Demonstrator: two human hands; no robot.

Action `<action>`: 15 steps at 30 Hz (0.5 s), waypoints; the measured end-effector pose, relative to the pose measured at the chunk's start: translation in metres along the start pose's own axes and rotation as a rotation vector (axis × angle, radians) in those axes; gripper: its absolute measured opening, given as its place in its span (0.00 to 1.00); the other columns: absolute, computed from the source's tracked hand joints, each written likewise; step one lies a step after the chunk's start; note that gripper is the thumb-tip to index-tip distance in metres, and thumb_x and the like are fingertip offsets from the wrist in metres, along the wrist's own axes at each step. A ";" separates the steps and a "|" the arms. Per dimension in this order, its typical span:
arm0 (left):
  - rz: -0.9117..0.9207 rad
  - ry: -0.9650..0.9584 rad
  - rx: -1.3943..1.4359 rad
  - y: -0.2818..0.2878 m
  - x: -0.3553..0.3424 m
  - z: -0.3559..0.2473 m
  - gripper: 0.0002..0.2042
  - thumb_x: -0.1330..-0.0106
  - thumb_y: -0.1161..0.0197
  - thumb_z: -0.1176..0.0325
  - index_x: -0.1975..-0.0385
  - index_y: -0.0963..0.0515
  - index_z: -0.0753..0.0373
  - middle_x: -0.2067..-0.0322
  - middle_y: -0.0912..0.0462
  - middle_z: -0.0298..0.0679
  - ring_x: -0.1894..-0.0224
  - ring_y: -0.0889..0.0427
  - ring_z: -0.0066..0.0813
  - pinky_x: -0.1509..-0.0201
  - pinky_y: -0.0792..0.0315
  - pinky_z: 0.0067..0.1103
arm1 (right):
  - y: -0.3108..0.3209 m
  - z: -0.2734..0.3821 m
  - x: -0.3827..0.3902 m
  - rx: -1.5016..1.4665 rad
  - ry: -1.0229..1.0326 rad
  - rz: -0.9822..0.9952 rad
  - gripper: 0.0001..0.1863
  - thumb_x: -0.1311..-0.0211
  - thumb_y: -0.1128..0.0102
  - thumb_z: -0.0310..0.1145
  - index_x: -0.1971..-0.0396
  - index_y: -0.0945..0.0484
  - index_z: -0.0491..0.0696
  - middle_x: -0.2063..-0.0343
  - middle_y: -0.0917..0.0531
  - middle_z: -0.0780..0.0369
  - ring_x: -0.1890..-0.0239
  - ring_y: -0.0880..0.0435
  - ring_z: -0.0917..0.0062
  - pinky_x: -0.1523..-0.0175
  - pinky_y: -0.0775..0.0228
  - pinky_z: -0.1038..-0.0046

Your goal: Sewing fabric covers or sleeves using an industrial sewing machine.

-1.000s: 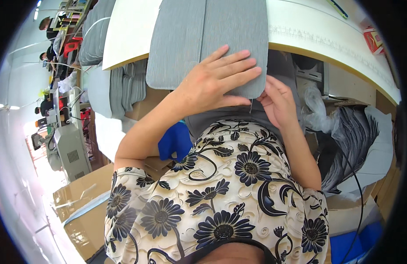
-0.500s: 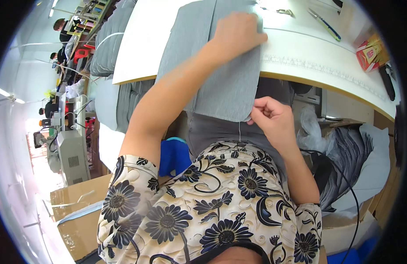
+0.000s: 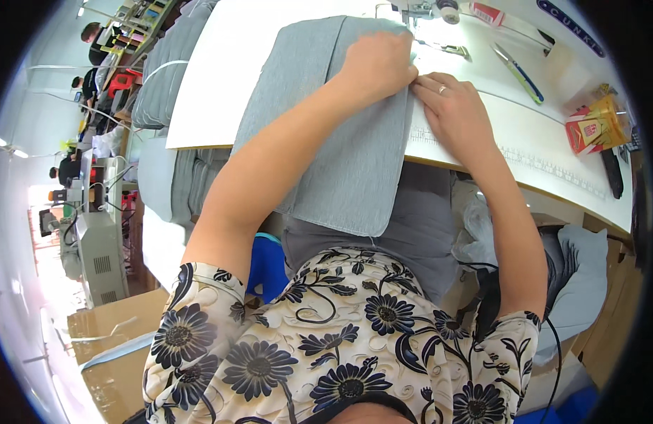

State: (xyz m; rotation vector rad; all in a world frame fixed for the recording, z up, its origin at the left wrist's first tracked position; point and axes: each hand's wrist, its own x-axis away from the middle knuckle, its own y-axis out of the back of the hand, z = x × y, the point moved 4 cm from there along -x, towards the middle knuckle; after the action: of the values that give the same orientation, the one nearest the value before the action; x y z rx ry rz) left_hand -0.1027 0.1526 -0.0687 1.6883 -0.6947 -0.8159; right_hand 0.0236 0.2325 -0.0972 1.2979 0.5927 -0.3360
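Observation:
A long grey fabric panel (image 3: 354,162) with a lengthwise seam lies across the white table (image 3: 213,85) and hangs over its front edge toward my lap. My left hand (image 3: 379,63) is on the panel's upper right part, fingers curled at the edge and slightly blurred. My right hand (image 3: 457,116), with a ring on one finger, meets it there, its fingertips pinching the panel's right edge. Just beyond the hands are metal sewing machine parts (image 3: 409,18), partly cut off by the top of the view.
Thread snips (image 3: 517,74) and a small metal piece (image 3: 446,48) lie on the table's right side, near a red and yellow box (image 3: 591,131). Stacked grey fabric (image 3: 164,78) stands at left, more fabric (image 3: 584,275) at lower right. A cardboard box (image 3: 121,346) sits lower left.
My right hand has moved from the panel's lower right corner up to its right edge beside my left hand. The panel now reaches nearer to me, and its far end shows.

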 end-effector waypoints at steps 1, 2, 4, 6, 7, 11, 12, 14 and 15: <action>0.013 -0.010 -0.007 -0.001 0.002 -0.001 0.16 0.44 0.40 0.62 0.59 0.22 0.64 0.64 0.17 0.49 0.60 0.18 0.51 0.55 0.25 0.39 | 0.001 0.002 -0.001 0.002 0.004 0.003 0.10 0.42 0.44 0.27 0.61 0.18 0.46 0.57 0.15 0.66 0.50 0.21 0.74 0.53 0.30 0.68; 0.010 -0.009 -0.004 -0.002 0.003 -0.001 0.16 0.44 0.40 0.62 0.59 0.22 0.64 0.64 0.17 0.49 0.60 0.18 0.51 0.55 0.25 0.39 | 0.003 0.004 -0.001 0.022 0.015 0.014 0.11 0.42 0.44 0.27 0.61 0.17 0.46 0.57 0.15 0.67 0.50 0.21 0.75 0.53 0.30 0.69; -0.030 -0.044 0.003 -0.003 0.007 -0.003 0.13 0.43 0.41 0.65 0.61 0.23 0.64 0.65 0.17 0.49 0.60 0.18 0.52 0.55 0.25 0.40 | 0.000 0.005 -0.001 0.030 0.024 0.031 0.11 0.42 0.43 0.28 0.60 0.17 0.47 0.57 0.15 0.68 0.50 0.21 0.75 0.54 0.31 0.69; -0.017 -0.034 -0.001 -0.006 0.011 -0.005 0.12 0.42 0.42 0.65 0.61 0.23 0.64 0.64 0.17 0.49 0.60 0.18 0.52 0.55 0.25 0.40 | 0.000 0.007 0.001 0.023 0.020 0.014 0.11 0.42 0.43 0.28 0.59 0.17 0.47 0.57 0.15 0.69 0.50 0.21 0.75 0.55 0.31 0.69; -0.007 -0.027 -0.007 -0.006 0.013 -0.006 0.12 0.42 0.42 0.65 0.62 0.22 0.64 0.64 0.18 0.50 0.60 0.18 0.51 0.54 0.25 0.40 | -0.001 0.007 0.002 0.025 0.020 0.014 0.11 0.42 0.43 0.28 0.59 0.17 0.47 0.57 0.15 0.69 0.50 0.21 0.75 0.55 0.31 0.69; 0.045 0.004 -0.020 -0.006 0.011 0.000 0.13 0.41 0.40 0.62 0.61 0.20 0.63 0.64 0.18 0.49 0.59 0.18 0.50 0.53 0.25 0.38 | -0.001 0.004 0.001 0.070 0.026 0.029 0.12 0.43 0.43 0.28 0.59 0.17 0.47 0.57 0.16 0.68 0.49 0.21 0.75 0.54 0.31 0.68; 0.041 -0.082 -0.006 -0.001 0.010 0.002 0.15 0.41 0.40 0.61 0.60 0.19 0.63 0.62 0.18 0.49 0.58 0.18 0.50 0.53 0.25 0.37 | -0.002 0.004 0.002 0.085 0.012 0.063 0.12 0.43 0.43 0.28 0.59 0.17 0.47 0.57 0.16 0.67 0.49 0.21 0.74 0.53 0.31 0.68; 0.041 -0.173 -0.050 -0.001 0.018 0.000 0.19 0.41 0.37 0.56 0.55 0.17 0.61 0.60 0.18 0.47 0.57 0.18 0.47 0.52 0.24 0.33 | 0.010 0.016 0.016 0.066 0.054 -0.089 0.12 0.45 0.41 0.25 0.59 0.17 0.46 0.61 0.15 0.65 0.55 0.19 0.73 0.56 0.28 0.68; 0.050 -0.152 -0.056 0.003 0.026 0.004 0.19 0.41 0.37 0.56 0.55 0.17 0.61 0.60 0.18 0.47 0.57 0.18 0.47 0.52 0.24 0.33 | 0.024 0.032 0.023 -0.114 -0.054 -0.118 0.12 0.44 0.41 0.24 0.59 0.18 0.45 0.62 0.15 0.63 0.58 0.17 0.73 0.58 0.26 0.69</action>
State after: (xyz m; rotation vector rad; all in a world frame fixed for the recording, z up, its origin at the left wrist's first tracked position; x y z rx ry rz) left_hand -0.0907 0.1292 -0.0714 1.5643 -0.8076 -0.9261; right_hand 0.0622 0.2097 -0.0870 1.1434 0.6353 -0.4269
